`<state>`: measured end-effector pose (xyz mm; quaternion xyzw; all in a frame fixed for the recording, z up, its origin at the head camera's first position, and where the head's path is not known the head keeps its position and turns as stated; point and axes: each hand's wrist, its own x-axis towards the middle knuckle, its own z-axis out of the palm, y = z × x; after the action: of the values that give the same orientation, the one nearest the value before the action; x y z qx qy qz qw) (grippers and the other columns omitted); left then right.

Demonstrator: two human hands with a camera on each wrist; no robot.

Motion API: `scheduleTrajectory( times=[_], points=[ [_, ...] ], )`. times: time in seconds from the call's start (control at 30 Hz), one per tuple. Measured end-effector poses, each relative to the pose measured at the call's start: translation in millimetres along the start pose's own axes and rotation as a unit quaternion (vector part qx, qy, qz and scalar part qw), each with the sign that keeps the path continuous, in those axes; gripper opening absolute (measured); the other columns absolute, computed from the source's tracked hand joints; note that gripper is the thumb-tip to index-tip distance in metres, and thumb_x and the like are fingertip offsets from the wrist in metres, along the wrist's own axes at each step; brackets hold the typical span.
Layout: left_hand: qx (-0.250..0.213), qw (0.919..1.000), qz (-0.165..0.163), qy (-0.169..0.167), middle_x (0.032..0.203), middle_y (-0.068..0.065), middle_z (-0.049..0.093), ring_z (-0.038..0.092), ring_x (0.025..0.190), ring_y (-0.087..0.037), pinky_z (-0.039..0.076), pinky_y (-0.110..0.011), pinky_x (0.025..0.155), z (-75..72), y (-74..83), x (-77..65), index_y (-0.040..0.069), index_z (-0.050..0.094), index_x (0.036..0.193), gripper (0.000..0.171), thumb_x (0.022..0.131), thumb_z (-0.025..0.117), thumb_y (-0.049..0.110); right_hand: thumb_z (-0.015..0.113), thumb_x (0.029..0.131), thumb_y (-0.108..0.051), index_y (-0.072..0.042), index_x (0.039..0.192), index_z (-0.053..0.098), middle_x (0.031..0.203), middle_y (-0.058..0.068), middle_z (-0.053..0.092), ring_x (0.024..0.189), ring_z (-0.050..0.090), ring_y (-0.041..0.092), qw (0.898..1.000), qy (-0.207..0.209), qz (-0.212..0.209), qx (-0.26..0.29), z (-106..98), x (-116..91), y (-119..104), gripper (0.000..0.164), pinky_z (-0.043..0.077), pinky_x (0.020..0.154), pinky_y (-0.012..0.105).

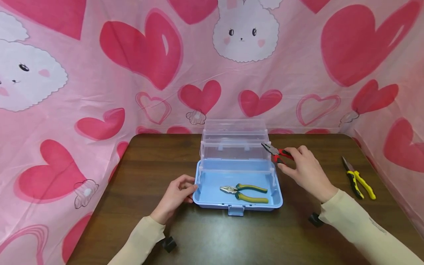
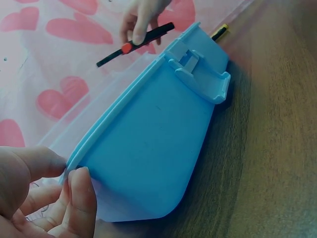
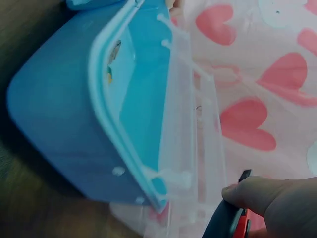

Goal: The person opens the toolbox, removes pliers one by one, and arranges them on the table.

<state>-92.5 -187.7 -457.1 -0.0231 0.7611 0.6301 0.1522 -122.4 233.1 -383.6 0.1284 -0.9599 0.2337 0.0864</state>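
Note:
A light blue toolbox (image 1: 212, 206) stands with its clear lid and trays (image 1: 235, 151) raised at the back. Inside lie pliers with green and yellow handles (image 1: 253, 200). My left hand (image 1: 173, 197) pinches the box's left rim between thumb and fingers, seen close in the left wrist view. My right hand (image 1: 306, 171) grips red and black pliers (image 1: 276, 151) by the handles, above the box's right back corner, jaws pointing left. In the right wrist view the handle (image 3: 225, 215) shows under the thumb, beside the clear trays.
Long-nose pliers with yellow and black handles (image 1: 359, 180) lie on the brown table (image 1: 159, 158) at the right. A blue latch (image 1: 236, 210) hangs at the box's front. Behind the table hangs a pink cloth (image 1: 291, 77) with hearts and rabbits.

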Motion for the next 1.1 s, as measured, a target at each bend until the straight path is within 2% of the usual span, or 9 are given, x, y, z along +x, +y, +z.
scheduleTrajectory(
  times=[0.13, 0.23, 0.37, 0.5, 0.63, 0.8, 0.97, 1.1],
  points=[
    [-0.009, 1.0000, 0.000, 0.000, 0.100, -0.022, 0.074, 0.064, 0.066, -0.019, 0.059, -0.027, 0.065, 0.9, -1.7, -0.2, -0.002, 0.063, 0.126, 0.034, 0.098, 0.073, 0.013, 0.079, 0.091, -0.021, 0.010, 0.131, 0.057, 0.107, 0.024, 0.056, 0.091, 0.052, 0.036, 0.999, -0.001, 0.034, 0.006, 0.1, -9.2, 13.4, 0.055, 0.050, 0.079, 0.054],
    [-0.011, 0.9999, 0.001, 0.000, 0.100, -0.022, 0.074, 0.064, 0.066, -0.019, 0.059, -0.027, 0.064, 1.4, -2.2, -0.9, -0.002, 0.063, 0.126, 0.034, 0.098, 0.073, 0.013, 0.079, 0.091, -0.023, 0.011, 0.129, 0.057, 0.108, 0.025, 0.056, 0.091, 0.053, 0.037, 0.998, -0.008, 0.056, -0.001, 0.9, -16.2, 25.1, 0.055, 0.051, 0.078, 0.056],
    [-0.007, 1.0000, 0.000, 0.001, 0.100, -0.021, 0.074, 0.064, 0.066, -0.020, 0.059, -0.027, 0.065, 1.3, -2.2, -1.4, -0.001, 0.063, 0.126, 0.034, 0.098, 0.073, 0.014, 0.079, 0.091, -0.028, 0.011, 0.128, 0.058, 0.106, 0.026, 0.057, 0.086, 0.054, 0.036, 0.997, -0.015, 0.075, -0.023, 1.1, -24.4, 41.1, 0.058, 0.052, 0.067, 0.052],
    [-0.003, 1.0000, 0.003, 0.001, 0.101, -0.022, 0.074, 0.064, 0.067, -0.021, 0.059, -0.028, 0.066, 0.7, -2.1, -1.3, 0.000, 0.063, 0.127, 0.034, 0.098, 0.073, 0.016, 0.078, 0.092, -0.033, 0.011, 0.129, 0.057, 0.103, 0.026, 0.056, 0.081, 0.052, 0.033, 0.994, -0.022, 0.098, -0.041, -0.6, -32.5, 58.8, 0.061, 0.049, 0.055, 0.043],
    [-0.003, 1.0000, 0.003, -0.002, 0.102, -0.022, 0.074, 0.064, 0.068, -0.022, 0.059, -0.028, 0.066, -0.1, -1.7, -1.4, 0.000, 0.063, 0.127, 0.035, 0.098, 0.073, 0.017, 0.076, 0.093, -0.035, 0.012, 0.126, 0.058, 0.098, 0.027, 0.057, 0.074, 0.051, 0.030, 0.992, -0.015, 0.112, -0.057, -2.1, -40.3, 75.5, 0.060, 0.042, 0.052, 0.037],
    [-0.008, 1.0000, 0.001, -0.002, 0.102, -0.022, 0.074, 0.064, 0.069, -0.022, 0.059, -0.028, 0.066, -1.0, -2.3, -1.4, 0.000, 0.063, 0.127, 0.035, 0.098, 0.073, 0.017, 0.075, 0.091, -0.035, 0.015, 0.118, 0.062, 0.092, 0.028, 0.060, 0.069, 0.053, 0.034, 0.990, 0.008, 0.116, -0.084, -2.9, -47.1, 90.9, 0.058, 0.041, 0.054, 0.043],
    [-0.010, 0.9999, 0.003, -0.001, 0.103, -0.022, 0.074, 0.064, 0.069, -0.021, 0.059, -0.028, 0.066, -0.9, -2.9, -1.1, 0.000, 0.063, 0.127, 0.035, 0.098, 0.073, 0.016, 0.073, 0.092, -0.039, 0.014, 0.116, 0.062, 0.095, 0.031, 0.061, 0.076, 0.057, 0.042, 0.986, 0.001, 0.142, -0.087, -2.3, -48.7, 104.3, 0.060, 0.047, 0.054, 0.050],
    [-0.011, 0.9999, 0.004, -0.005, 0.104, -0.022, 0.074, 0.064, 0.069, -0.021, 0.060, -0.028, 0.067, -1.0, -2.9, -1.1, 0.000, 0.063, 0.128, 0.036, 0.099, 0.073, 0.017, 0.071, 0.093, -0.043, 0.014, 0.117, 0.061, 0.097, 0.033, 0.060, 0.079, 0.058, 0.042, 0.982, -0.010, 0.169, -0.079, -1.9, -49.0, 115.9, 0.063, 0.048, 0.052, 0.048]
  ],
)
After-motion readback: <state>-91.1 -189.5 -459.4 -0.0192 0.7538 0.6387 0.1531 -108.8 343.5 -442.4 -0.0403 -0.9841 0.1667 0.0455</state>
